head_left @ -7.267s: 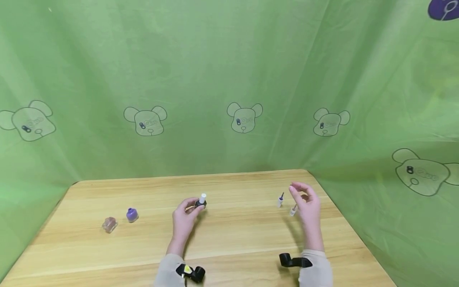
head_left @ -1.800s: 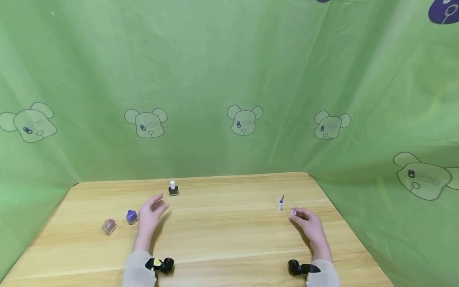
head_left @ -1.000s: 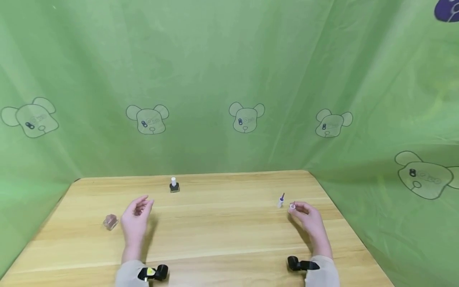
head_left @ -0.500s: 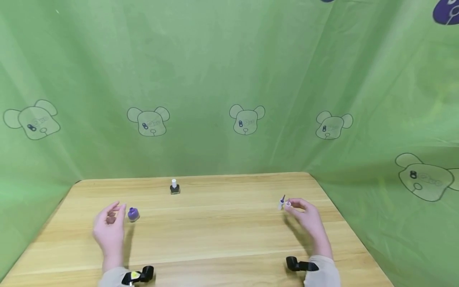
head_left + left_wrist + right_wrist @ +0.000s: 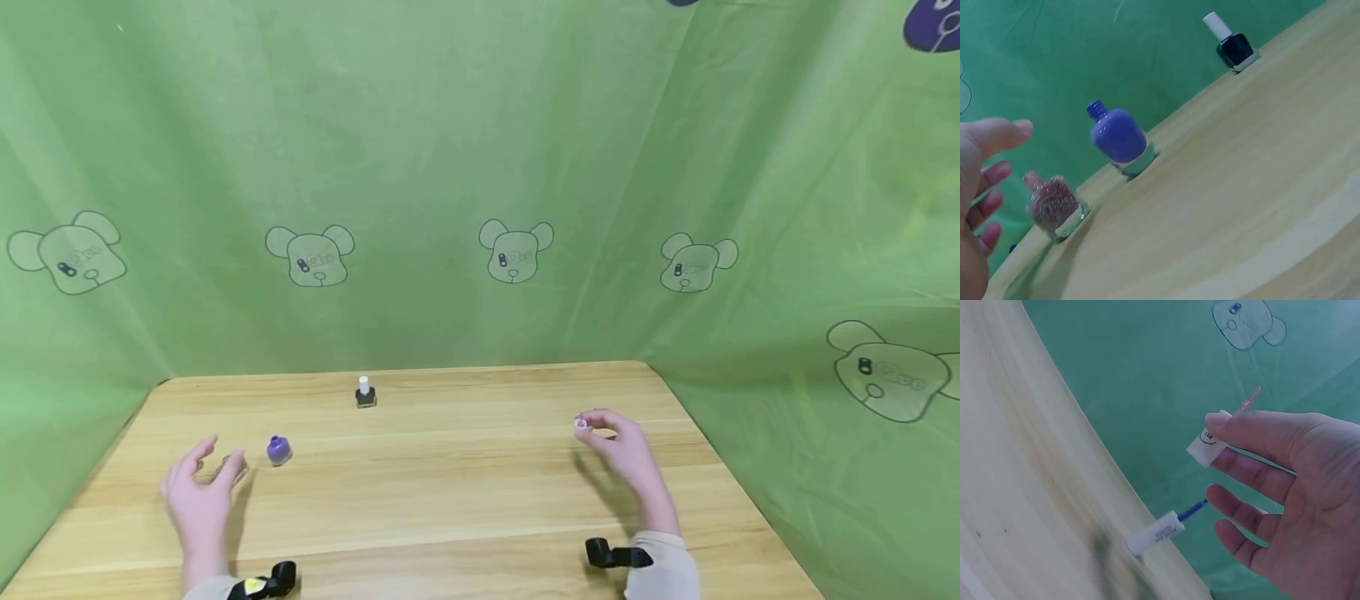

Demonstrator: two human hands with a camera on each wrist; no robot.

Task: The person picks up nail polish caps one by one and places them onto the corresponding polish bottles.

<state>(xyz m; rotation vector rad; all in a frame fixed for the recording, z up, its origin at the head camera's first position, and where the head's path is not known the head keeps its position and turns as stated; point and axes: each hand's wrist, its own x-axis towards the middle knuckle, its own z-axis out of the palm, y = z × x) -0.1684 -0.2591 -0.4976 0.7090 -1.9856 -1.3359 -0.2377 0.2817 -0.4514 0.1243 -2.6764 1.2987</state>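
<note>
My right hand (image 5: 618, 446) pinches a white nail polish cap (image 5: 1209, 445) between thumb and forefinger, its pinkish brush pointing up, held above the table. Below and beside it in the right wrist view stands another white cap (image 5: 1155, 534) with a purple brush. My left hand (image 5: 198, 496) has thumb and fingers spread beside an uncapped pink glitter nail polish bottle (image 5: 1054, 206), which it partly hides in the head view. Just right of that hand is an uncapped purple nail polish bottle (image 5: 278, 451), upright on the table.
A black nail polish bottle (image 5: 365, 396) with its white cap on stands near the back edge of the wooden table (image 5: 450, 492). Green curtain (image 5: 420, 167) hangs behind and at both sides.
My left hand has set the black bottle down at the back and moved left past the purple bottle to the pink one. My right hand has picked up the pink-brush cap and shifted left.
</note>
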